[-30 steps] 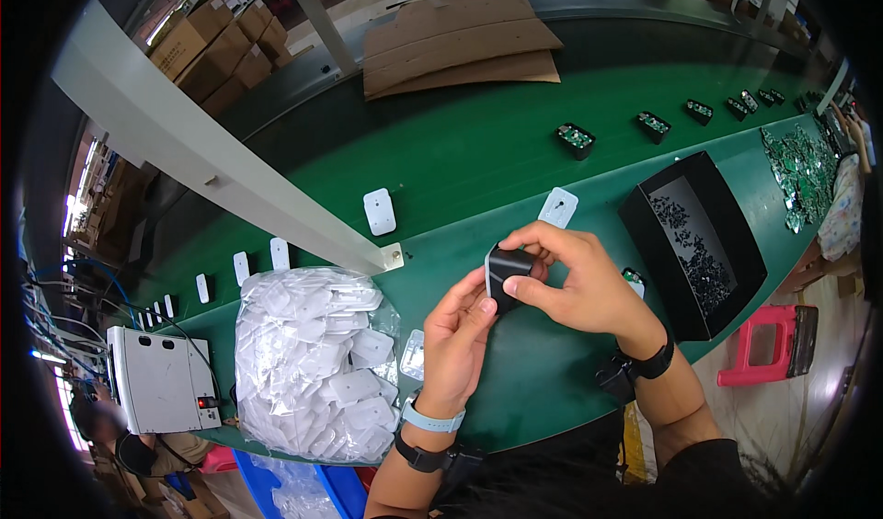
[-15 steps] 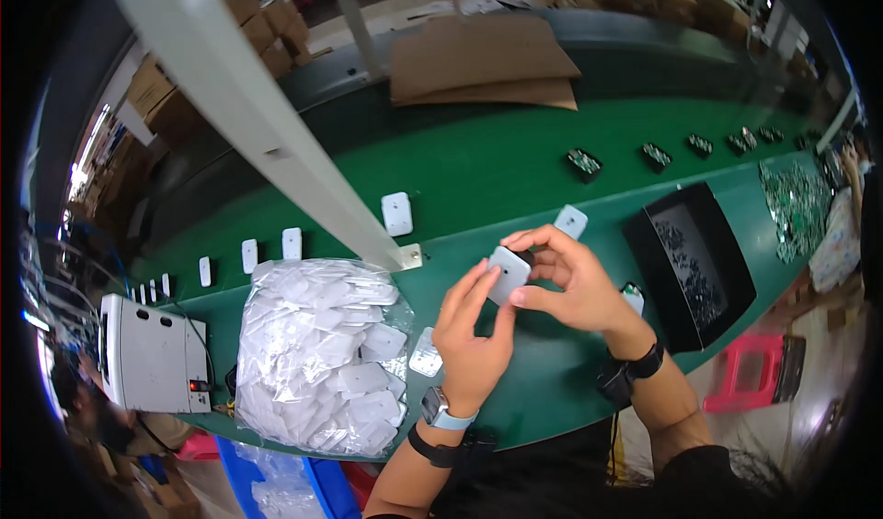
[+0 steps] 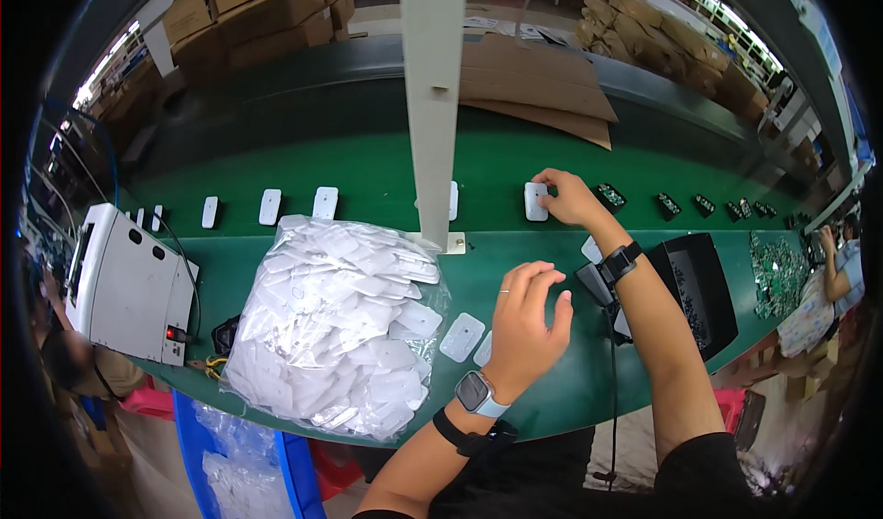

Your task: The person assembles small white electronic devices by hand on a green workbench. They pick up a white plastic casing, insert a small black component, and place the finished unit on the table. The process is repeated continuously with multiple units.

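Observation:
My right hand point(image 3: 572, 197) reaches out over the green belt point(image 3: 368, 165) and grips a white rounded-rectangle device point(image 3: 535, 202) at its right edge, thumb and fingers around it. The device touches or nearly touches the belt. Closer in, my left hand point(image 3: 528, 324) hovers above the green worktop, holding nothing, its fingers curved and thumb apart. Left of it lie flat white covers point(image 3: 462, 338). Beyond those is a clear plastic bag point(image 3: 336, 321) stuffed with such covers. Part of another white cover point(image 3: 591, 249) shows beside my right forearm.
A pale upright post point(image 3: 432, 105) rises in front of the belt, partly hiding one white device. More white devices point(image 3: 269, 206) line the belt leftward; black casings with boards point(image 3: 611, 197) line it rightward. A black bin point(image 3: 724, 285), circuit boards point(image 3: 780, 271) and a white machine point(image 3: 133, 285) flank me.
My right hand has carried the white device from in front of me out to the belt. My left hand has let go of it and moved right. The view has turned.

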A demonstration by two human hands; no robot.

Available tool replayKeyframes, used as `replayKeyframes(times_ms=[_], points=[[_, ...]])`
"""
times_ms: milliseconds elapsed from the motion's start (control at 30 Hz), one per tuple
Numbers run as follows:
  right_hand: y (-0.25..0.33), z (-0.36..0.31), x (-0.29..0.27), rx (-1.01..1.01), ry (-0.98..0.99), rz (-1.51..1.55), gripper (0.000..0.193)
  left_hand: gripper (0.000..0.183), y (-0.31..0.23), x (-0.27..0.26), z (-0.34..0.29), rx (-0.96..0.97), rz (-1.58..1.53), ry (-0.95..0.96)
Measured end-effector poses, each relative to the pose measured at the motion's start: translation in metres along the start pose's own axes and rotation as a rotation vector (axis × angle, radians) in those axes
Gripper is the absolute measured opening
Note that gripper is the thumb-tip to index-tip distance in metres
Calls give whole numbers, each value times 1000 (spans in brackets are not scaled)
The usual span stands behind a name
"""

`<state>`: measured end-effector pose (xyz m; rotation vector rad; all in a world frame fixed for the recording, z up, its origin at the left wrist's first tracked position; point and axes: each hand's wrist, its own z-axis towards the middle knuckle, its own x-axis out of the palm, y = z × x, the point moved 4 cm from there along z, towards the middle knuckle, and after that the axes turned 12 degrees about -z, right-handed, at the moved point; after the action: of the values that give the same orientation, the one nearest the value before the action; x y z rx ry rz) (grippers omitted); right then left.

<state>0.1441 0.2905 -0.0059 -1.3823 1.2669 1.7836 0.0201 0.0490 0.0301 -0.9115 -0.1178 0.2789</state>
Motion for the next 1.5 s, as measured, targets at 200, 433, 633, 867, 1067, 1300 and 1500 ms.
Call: replayKeyframes(times_ms=[200, 433, 633, 867, 1067, 1300, 1500], points=[[50, 6, -24, -176, -251, -37, 66, 21, -5, -10, 2, 42, -56, -107], [146, 31, 46, -642, -27, 58, 65, 16, -4, -21, 3, 53, -113, -195], [135, 37, 57, -482, 6, 64, 61, 15, -5, -21, 4, 39, -117, -206], [108, -89, -47, -384, -105, 512, 64, 45, 9, -29, 0, -73, -141, -381], [100, -158, -60, -572, -229, 425, 58, 51, 35, -8, -4, -544, -790, -144], [81, -171, -58, -620, -342, 450, 60, 55, 21, 0, 1, -604, -827, 34], [75, -174, -53, -595, -341, 568, 61, 59, 22, 5, 0, -591, -971, 54]])
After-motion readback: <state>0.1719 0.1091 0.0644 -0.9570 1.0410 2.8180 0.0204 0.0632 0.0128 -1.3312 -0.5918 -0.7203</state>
